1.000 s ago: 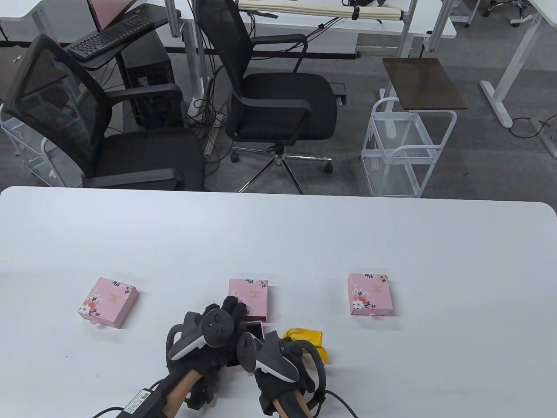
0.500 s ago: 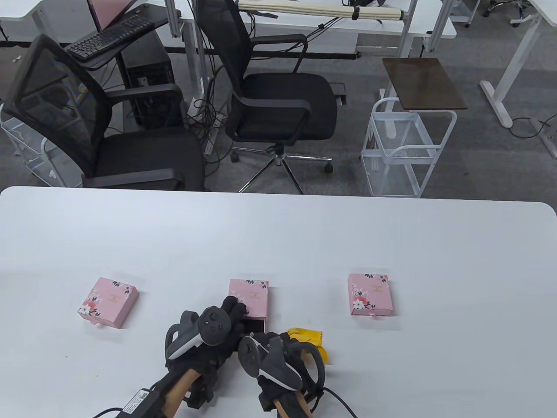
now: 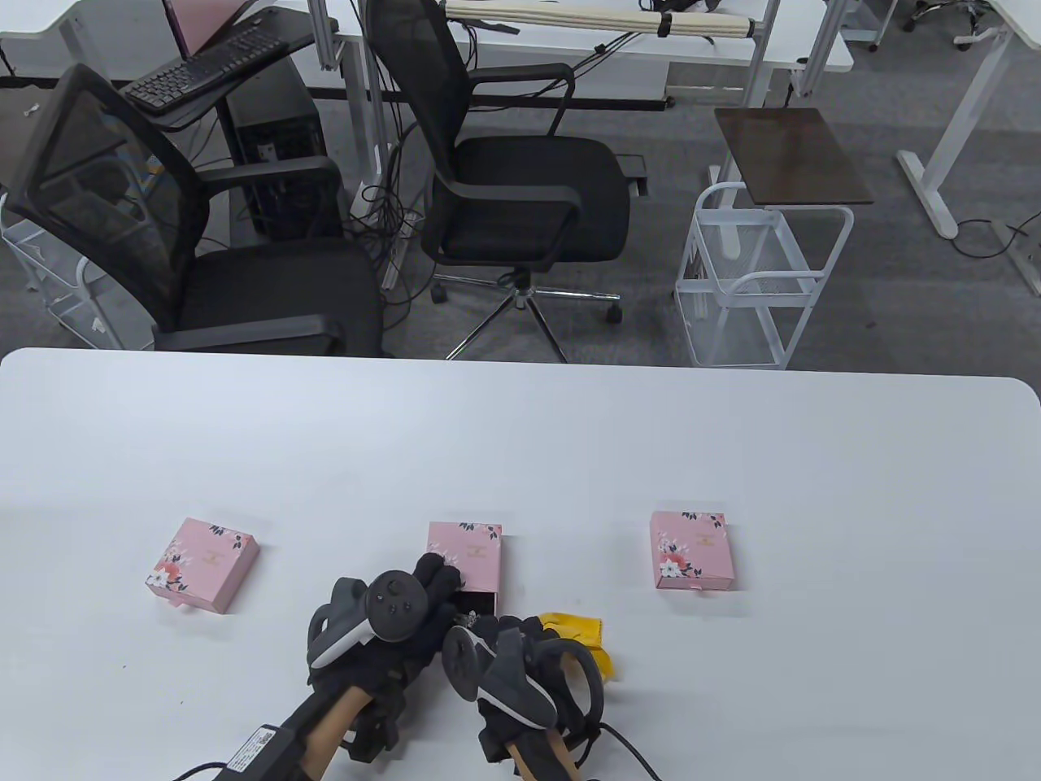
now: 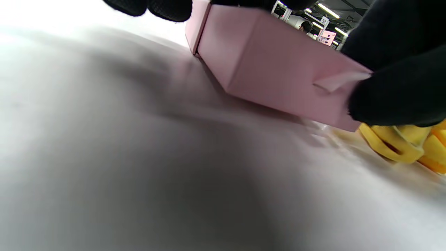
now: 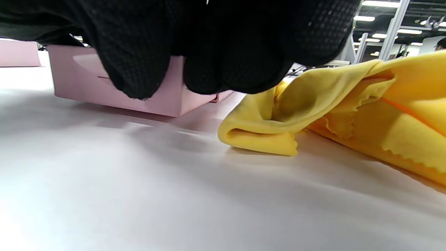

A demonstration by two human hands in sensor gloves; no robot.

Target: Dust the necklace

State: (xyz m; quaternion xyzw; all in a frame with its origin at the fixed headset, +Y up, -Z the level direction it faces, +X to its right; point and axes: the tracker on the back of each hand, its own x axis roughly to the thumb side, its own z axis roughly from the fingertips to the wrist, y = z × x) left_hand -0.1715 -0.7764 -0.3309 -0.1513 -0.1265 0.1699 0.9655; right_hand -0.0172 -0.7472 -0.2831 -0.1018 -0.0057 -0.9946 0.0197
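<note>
Necklace: where the middle box's drawer [image 3: 474,604] stood pulled out, something small and silvery [image 3: 469,620] lay at its edge, too small to tell.
Left grip [image 3: 423,590]: fingers curled on the middle box [image 3: 472,553].
Right grip [image 3: 508,643]: at the drawer front; pinching or not, cannot tell.
Cloth [image 3: 581,630]: yellow, just beside, on the desk [image 3: 520,439].
Other boxes: left [image 3: 203,565], right [image 3: 693,550].

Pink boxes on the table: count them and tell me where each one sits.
3. The left pink box lies alone on the table's left; the middle pink box sits at the fingertips of the left hand; the right pink box lies alone to the right. None seems hidden.
</note>
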